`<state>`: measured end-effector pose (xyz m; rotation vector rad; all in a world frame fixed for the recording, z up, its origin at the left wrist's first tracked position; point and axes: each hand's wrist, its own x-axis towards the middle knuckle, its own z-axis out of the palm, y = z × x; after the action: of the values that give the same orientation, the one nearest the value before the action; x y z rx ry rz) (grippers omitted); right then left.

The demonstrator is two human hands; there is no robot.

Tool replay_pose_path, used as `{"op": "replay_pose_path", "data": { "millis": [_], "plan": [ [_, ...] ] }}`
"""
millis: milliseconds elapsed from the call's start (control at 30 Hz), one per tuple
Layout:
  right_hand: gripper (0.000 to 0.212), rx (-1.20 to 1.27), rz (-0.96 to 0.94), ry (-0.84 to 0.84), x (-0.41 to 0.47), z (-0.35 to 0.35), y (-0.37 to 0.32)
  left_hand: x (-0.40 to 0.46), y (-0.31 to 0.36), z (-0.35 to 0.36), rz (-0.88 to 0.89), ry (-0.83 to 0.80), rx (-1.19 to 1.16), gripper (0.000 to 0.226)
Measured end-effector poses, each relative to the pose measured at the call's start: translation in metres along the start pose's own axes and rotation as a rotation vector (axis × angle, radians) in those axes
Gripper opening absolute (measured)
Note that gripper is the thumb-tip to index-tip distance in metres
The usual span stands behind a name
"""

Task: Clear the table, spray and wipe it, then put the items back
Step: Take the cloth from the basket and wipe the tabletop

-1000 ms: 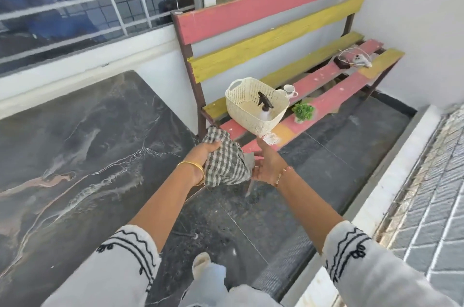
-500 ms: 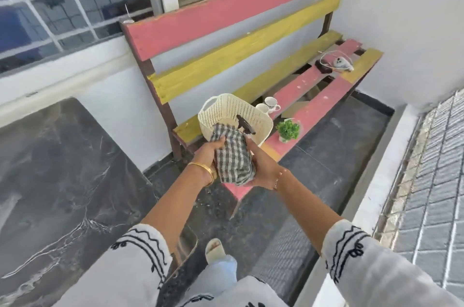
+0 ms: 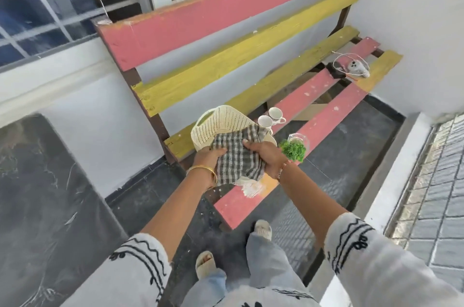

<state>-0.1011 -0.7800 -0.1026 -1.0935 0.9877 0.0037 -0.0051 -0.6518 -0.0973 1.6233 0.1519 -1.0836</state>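
Bench [image 3: 324,128]; both hands grip bunched checked cloth [image 3: 238,158].

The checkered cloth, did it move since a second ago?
Yes. The checkered cloth, held by the left hand and right hand, went forward from the floor gap before the bench to the basket on it.

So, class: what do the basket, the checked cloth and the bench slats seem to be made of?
Basket: likely moulded plastic, cream, matte, with a perforated weave pattern. Checked cloth: soft woven fabric; it creases. Bench slats: painted wood, chipped and worn.
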Motion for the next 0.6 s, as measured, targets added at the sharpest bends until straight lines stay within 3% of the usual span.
{"op": "replay_pose_path", "data": {
  "millis": [133, 233, 333, 467, 533, 600],
  "plan": [
    [0.019, -0.119, -0.001, -0.13, 0.031, -0.009, -0.029, 0.026, 0.007, 0.005, 0.178, 0.14, 0.147, 0.064],
    [0.022, -0.304, 0.096, -0.332, 0.057, -0.018, -0.06, 0.047, 0.029, 0.011, 0.267, 0.113, 0.199, 0.061],
    [0.034, -0.443, 0.268, -0.551, 0.085, -0.024, -0.091, 0.068, 0.047, 0.022, 0.184, -0.012, 0.099, 0.049],
    [0.021, -0.587, 0.403, -0.676, 0.119, -0.026, -0.124, 0.084, 0.058, 0.038, 0.026, -0.099, -0.09, 0.035],
    [0.022, -0.629, 0.436, -0.702, 0.138, -0.028, -0.133, 0.094, 0.06, 0.044, 0.026, -0.061, -0.143, 0.025],
    [0.024, -0.572, 0.464, -0.736, 0.155, -0.03, -0.135, 0.103, 0.057, 0.045, 0.032, 0.076, -0.139, 0.024]
  ]
}}
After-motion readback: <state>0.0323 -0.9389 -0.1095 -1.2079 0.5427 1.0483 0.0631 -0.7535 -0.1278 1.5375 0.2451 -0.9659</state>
